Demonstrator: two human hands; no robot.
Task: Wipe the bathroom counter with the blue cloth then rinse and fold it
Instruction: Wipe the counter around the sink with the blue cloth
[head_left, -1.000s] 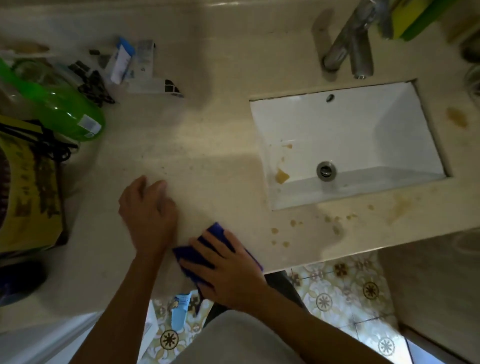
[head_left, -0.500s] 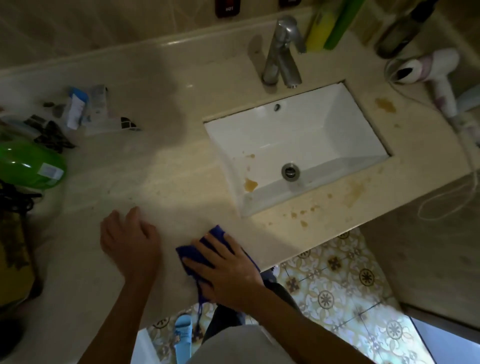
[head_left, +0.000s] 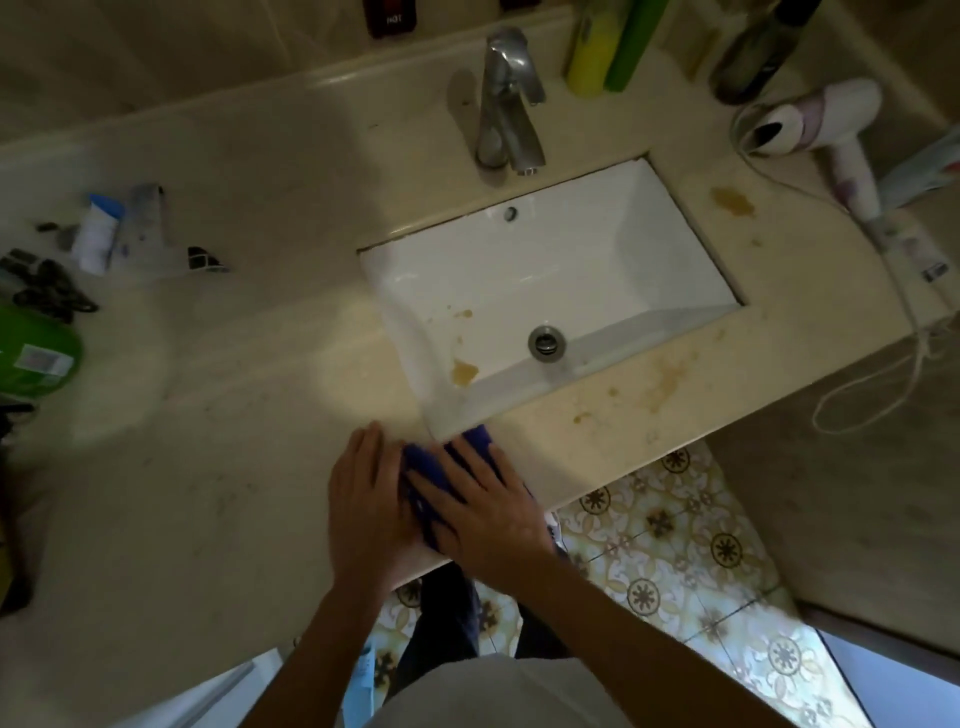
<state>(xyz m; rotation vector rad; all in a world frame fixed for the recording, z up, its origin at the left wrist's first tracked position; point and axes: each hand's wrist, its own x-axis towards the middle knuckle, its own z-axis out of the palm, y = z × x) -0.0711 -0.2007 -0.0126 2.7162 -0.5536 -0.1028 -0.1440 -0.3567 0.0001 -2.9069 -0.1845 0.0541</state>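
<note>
The blue cloth lies bunched on the beige counter at its front edge, just below the near left corner of the white sink. My right hand presses flat on the cloth with fingers spread. My left hand rests flat on the counter, touching the cloth's left side. Brown stains mark the counter in front of the sink and at its right, and one sits inside the basin.
A chrome tap stands behind the sink, with yellow and green bottles beside it. A white hair dryer with trailing cord lies at the right. Tubes, black clips and a green bottle crowd the left.
Both hands and the cloth have slid right along the counter's front edge toward the sink's near corner. My left hand has closed up against the cloth.
</note>
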